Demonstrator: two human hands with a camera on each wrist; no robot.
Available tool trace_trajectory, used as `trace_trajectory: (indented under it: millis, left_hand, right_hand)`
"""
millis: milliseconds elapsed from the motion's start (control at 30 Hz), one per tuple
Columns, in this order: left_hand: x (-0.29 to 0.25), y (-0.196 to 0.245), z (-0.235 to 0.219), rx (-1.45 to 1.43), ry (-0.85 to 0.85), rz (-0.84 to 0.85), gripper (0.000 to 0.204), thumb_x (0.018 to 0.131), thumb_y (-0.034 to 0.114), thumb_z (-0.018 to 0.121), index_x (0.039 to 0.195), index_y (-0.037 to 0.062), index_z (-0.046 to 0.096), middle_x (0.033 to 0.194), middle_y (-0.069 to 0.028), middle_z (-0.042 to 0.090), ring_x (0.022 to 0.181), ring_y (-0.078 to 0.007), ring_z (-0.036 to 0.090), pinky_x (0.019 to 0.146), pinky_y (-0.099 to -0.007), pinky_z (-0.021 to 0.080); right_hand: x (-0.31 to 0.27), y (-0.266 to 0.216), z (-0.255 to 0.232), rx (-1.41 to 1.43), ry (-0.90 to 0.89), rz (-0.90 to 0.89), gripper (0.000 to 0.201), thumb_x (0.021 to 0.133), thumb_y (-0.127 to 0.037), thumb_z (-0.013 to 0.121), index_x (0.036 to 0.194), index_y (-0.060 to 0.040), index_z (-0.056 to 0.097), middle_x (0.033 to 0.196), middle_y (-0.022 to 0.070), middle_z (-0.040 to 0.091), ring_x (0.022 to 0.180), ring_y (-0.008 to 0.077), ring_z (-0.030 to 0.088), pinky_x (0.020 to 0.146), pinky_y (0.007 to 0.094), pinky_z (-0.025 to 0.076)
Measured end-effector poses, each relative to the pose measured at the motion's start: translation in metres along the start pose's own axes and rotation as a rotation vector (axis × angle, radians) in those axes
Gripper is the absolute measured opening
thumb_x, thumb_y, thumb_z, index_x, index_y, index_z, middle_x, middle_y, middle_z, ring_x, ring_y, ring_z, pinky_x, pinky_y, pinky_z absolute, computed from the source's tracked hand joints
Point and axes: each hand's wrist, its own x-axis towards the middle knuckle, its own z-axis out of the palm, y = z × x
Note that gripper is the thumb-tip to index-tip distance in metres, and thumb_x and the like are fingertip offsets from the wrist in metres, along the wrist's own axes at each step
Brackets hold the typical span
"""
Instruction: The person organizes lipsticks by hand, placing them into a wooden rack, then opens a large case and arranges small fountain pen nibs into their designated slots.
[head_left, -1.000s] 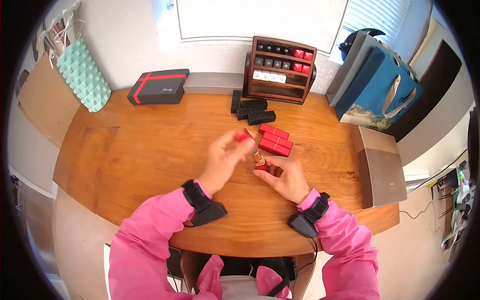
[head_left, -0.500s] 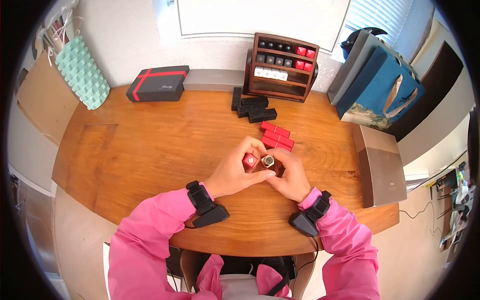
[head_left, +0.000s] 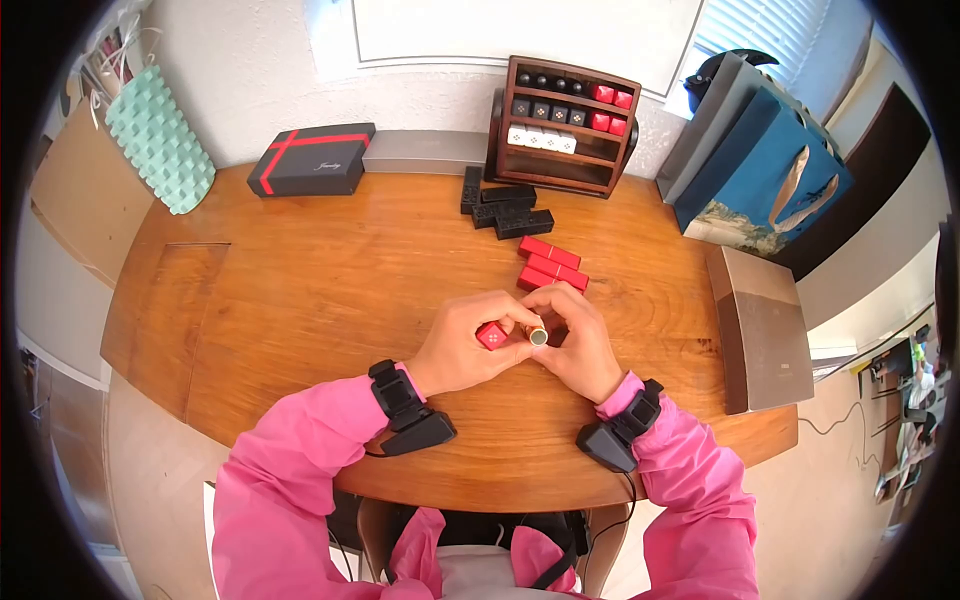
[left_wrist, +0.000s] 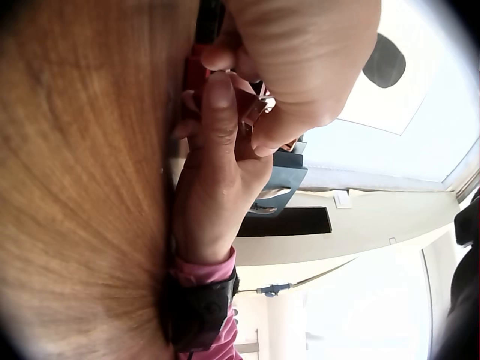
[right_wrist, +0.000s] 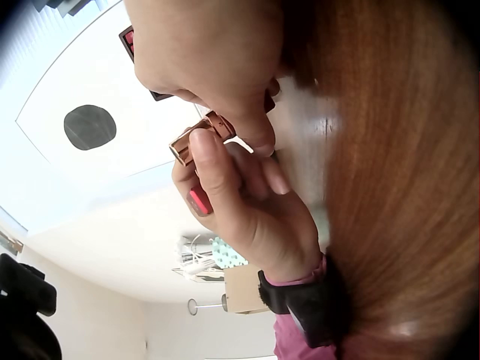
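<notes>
My left hand (head_left: 462, 340) keeps a red lipstick cap (head_left: 491, 335) tucked in its fingers, the square end facing up. Its thumb and forefinger also pinch the gold inner tube of an uncapped lipstick (head_left: 538, 337). Around the lower part of that lipstick curl the fingers of my right hand (head_left: 582, 345), hiding most of its red base. In the right wrist view the gold tube (right_wrist: 181, 150) shows beside the left thumb. Both hands meet over the table, just in front of several red lipstick tubes (head_left: 550, 253) lying side by side.
Several black tubes (head_left: 525, 222) lie behind the red ones. A wooden tiered rack (head_left: 560, 182) holds black, red and white pieces. A grey box with red ribbon (head_left: 318, 160) stands back left, a brown box (head_left: 762, 335) at right, near a blue paper bag (head_left: 755, 170).
My left hand has come down and right with the pulled-off cap to meet the right hand. Its fingertips now pinch the lipstick's gold tube, whose open end has tilted up toward the head camera.
</notes>
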Motion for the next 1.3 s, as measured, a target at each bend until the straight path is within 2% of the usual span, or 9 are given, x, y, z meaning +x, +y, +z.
trace_trajectory:
  millis: [300,367,467,600,667,767,900,967,1300]
  left_hand:
    - [-0.001,-0.002,0.000,-0.016,0.008,-0.007,0.026,0.076,0.003,0.085,0.099,0.0073,0.074,0.071,-0.0015,0.056,0.063,-0.0105,0.050,0.059,-0.0267,0.042]
    - [0.000,-0.001,-0.001,-0.027,0.015,-0.023,0.026,0.076,0.003,0.085,0.099,0.0072,0.074,0.071,-0.0014,0.056,0.063,-0.0106,0.050,0.059,-0.0268,0.042]
    - [0.001,0.000,-0.002,0.021,-0.017,0.002,0.026,0.076,0.002,0.085,0.099,0.0072,0.075,0.070,-0.0014,0.056,0.063,-0.0107,0.050,0.059,-0.0268,0.042]
    - [0.001,0.001,-0.002,0.025,-0.013,0.012,0.028,0.075,0.002,0.085,0.100,0.0084,0.075,0.069,-0.0014,0.055,0.062,-0.0118,0.050,0.059,-0.0274,0.041]
    - [0.001,0.001,-0.003,0.040,-0.021,0.022,0.029,0.074,0.002,0.085,0.100,0.0088,0.076,0.069,-0.0014,0.055,0.062,-0.0123,0.049,0.059,-0.0277,0.041]
    - [0.001,0.001,-0.002,0.027,-0.025,0.025,0.030,0.073,0.003,0.085,0.100,0.0096,0.076,0.068,-0.0013,0.054,0.062,-0.0131,0.049,0.058,-0.0285,0.041]
    - [0.001,0.001,-0.002,0.026,-0.014,0.005,0.030,0.073,0.004,0.086,0.101,0.0112,0.077,0.067,-0.0013,0.052,0.061,-0.0140,0.048,0.057,-0.0292,0.040]
    - [0.002,0.001,-0.002,0.043,-0.023,0.019,0.029,0.073,0.005,0.086,0.101,0.0118,0.078,0.067,-0.0013,0.051,0.060,-0.0144,0.048,0.057,-0.0295,0.040]
    - [0.000,0.000,-0.002,0.051,-0.035,0.022,0.029,0.074,0.006,0.086,0.102,0.0123,0.078,0.066,-0.0018,0.049,0.060,-0.0156,0.048,0.056,-0.0308,0.039]
  right_hand:
    - [0.000,-0.002,-0.001,-0.014,-0.034,0.024,0.040,0.074,0.002,0.080,0.111,-0.0026,0.066,0.105,0.0096,0.065,0.085,0.0228,0.066,0.069,0.0313,0.054]
    - [0.001,0.005,0.001,-0.093,-0.008,-0.171,0.039,0.073,0.002,0.078,0.111,-0.0014,0.066,0.111,0.0111,0.067,0.091,0.0275,0.067,0.073,0.0337,0.054]
    - [0.004,0.010,-0.002,-0.110,-0.043,-0.294,0.042,0.072,0.002,0.078,0.112,-0.0014,0.066,0.114,0.0120,0.067,0.095,0.0299,0.067,0.075,0.0351,0.055]
    - [0.002,0.002,0.000,-0.067,-0.048,-0.208,0.043,0.071,0.001,0.079,0.112,-0.0017,0.066,0.113,0.0126,0.067,0.092,0.0297,0.067,0.075,0.0352,0.055]
    - [-0.001,-0.002,-0.001,0.026,-0.058,0.071,0.044,0.070,0.000,0.080,0.112,-0.0023,0.066,0.113,0.0132,0.066,0.090,0.0301,0.067,0.075,0.0355,0.055]
    - [-0.002,-0.004,-0.001,0.033,-0.032,0.114,0.042,0.071,0.000,0.080,0.110,-0.0020,0.067,0.108,0.0134,0.067,0.089,0.0297,0.067,0.074,0.0354,0.054]
    - [-0.001,0.001,0.000,-0.030,-0.050,-0.054,0.034,0.075,0.000,0.076,0.108,-0.0014,0.067,0.104,0.0143,0.068,0.089,0.0311,0.066,0.075,0.0371,0.053]
    - [0.000,0.003,0.002,0.081,-0.070,-0.144,0.027,0.079,0.001,0.070,0.106,-0.0009,0.067,0.101,0.0151,0.069,0.091,0.0333,0.066,0.078,0.0396,0.052]
    - [0.000,0.005,-0.002,0.118,-0.213,-0.072,0.025,0.084,0.000,0.066,0.109,-0.0007,0.066,0.106,0.0149,0.068,0.098,0.0316,0.066,0.087,0.0376,0.050]
